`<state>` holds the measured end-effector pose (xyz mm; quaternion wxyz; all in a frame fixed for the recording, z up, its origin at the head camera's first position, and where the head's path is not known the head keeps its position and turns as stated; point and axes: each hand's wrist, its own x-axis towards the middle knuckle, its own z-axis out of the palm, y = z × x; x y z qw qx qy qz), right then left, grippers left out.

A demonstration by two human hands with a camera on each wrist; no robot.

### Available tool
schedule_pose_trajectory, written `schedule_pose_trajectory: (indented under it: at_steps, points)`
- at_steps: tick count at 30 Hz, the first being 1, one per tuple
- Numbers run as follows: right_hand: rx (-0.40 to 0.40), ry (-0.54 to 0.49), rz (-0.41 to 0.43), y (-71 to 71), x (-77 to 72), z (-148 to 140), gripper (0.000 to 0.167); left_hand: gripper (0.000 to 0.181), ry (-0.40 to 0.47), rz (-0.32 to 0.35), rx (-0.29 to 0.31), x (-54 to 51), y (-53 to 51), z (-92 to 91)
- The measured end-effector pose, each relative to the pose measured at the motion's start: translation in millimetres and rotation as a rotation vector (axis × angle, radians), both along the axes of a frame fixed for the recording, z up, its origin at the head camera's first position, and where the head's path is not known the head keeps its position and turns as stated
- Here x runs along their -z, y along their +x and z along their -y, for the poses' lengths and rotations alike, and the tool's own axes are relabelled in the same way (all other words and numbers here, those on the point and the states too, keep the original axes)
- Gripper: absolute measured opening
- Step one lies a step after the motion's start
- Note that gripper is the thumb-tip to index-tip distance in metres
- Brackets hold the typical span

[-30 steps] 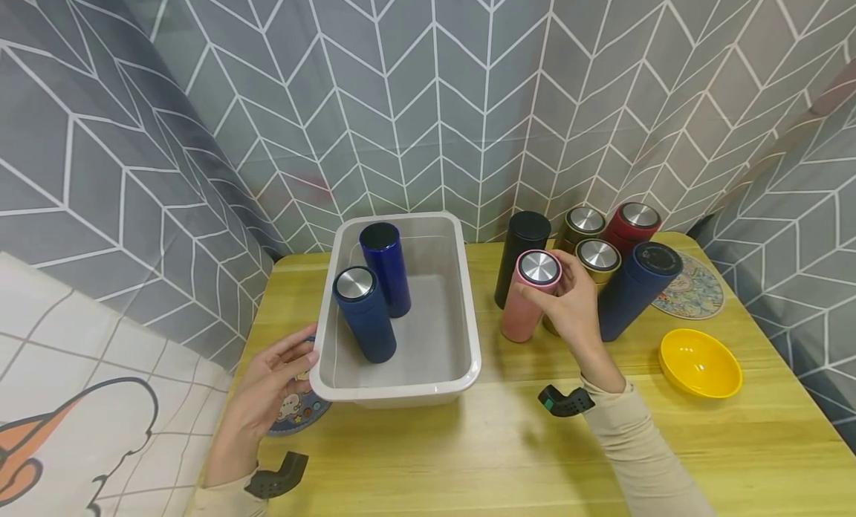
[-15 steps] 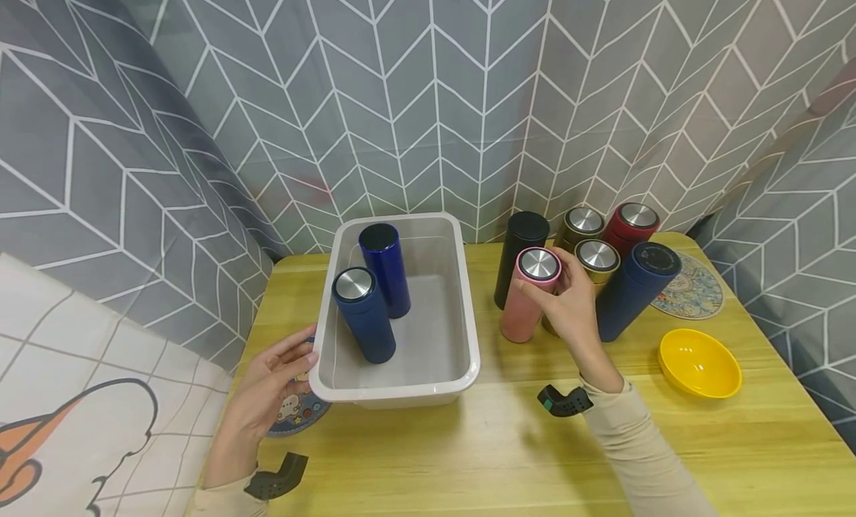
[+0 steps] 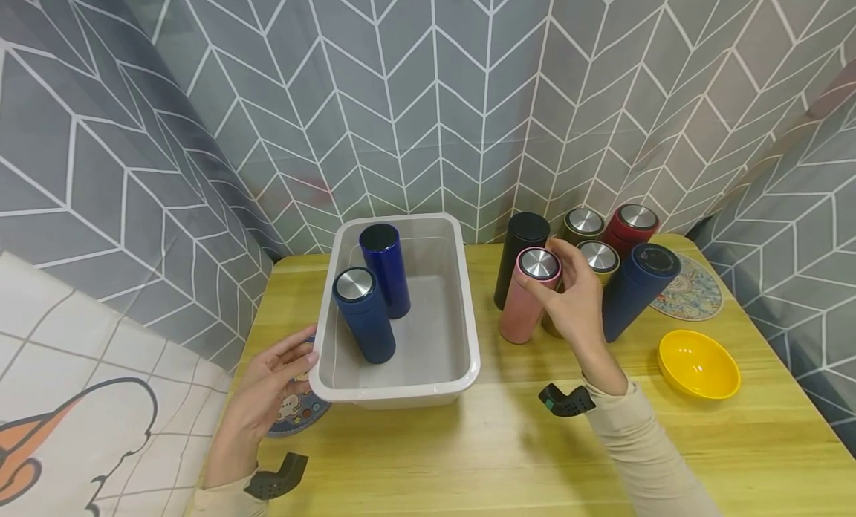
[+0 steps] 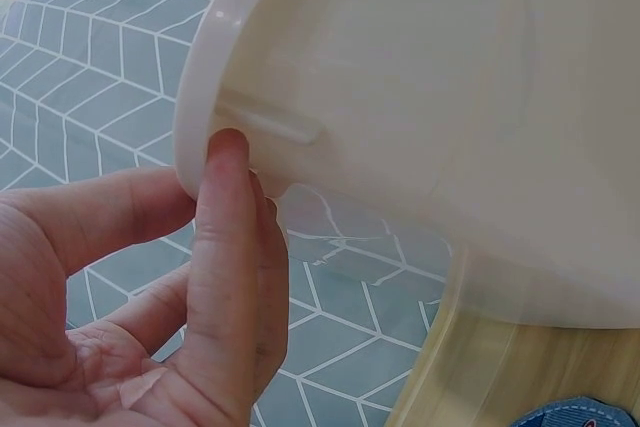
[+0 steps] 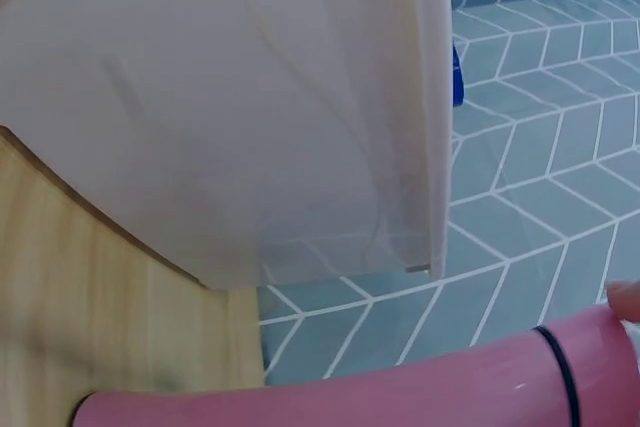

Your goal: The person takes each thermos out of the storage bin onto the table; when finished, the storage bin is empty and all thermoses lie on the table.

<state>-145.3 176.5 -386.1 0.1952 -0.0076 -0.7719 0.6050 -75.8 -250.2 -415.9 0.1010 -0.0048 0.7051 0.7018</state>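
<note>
In the head view my left hand touches the left rim of a light grey plastic bin; the left wrist view shows fingertips against its lip. Two thermos bottles stand inside the bin: a matte blue thermos with a steel-topped lid and a glossy dark blue thermos. My right hand grips a pink thermos near its lid, thumb and fingers on opposite sides. The pink thermos appears upright on the table, right of the bin. A fingertip at its lid shows in the right wrist view.
A black thermos stands behind the pink one. Right of it are two gold-toned thermoses, a red thermos and a navy thermos. A yellow bowl sits farther right. Round patterned mats lie on the wooden table.
My right hand has shifted its fingers slightly on the pink thermos, which stays in place. The navy thermos beside it has moved slightly. My left hand keeps still at the bin.
</note>
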Motion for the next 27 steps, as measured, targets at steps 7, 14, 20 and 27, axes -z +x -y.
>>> schedule_pose_trajectory:
  at_steps: [7,14,20,27]
  points:
    - [0.046,0.075,-0.029,1.7,-9.3,2.8,0.067,0.051,-0.004,-0.003,-0.005,0.7,1.3,-0.3]
    - [-0.016,0.075,-0.085,5.7,-25.6,12.2,0.064,0.051,-0.006,-0.004,-0.009,0.4,3.1,0.2]
    - [-0.144,0.126,-0.069,3.2,-44.5,25.6,0.057,0.052,0.001,-0.013,0.001,-0.5,3.5,0.8]
    - [-0.380,0.305,0.073,-4.1,-60.3,42.3,0.062,0.054,0.008,-0.030,0.027,-1.6,1.5,-0.4]
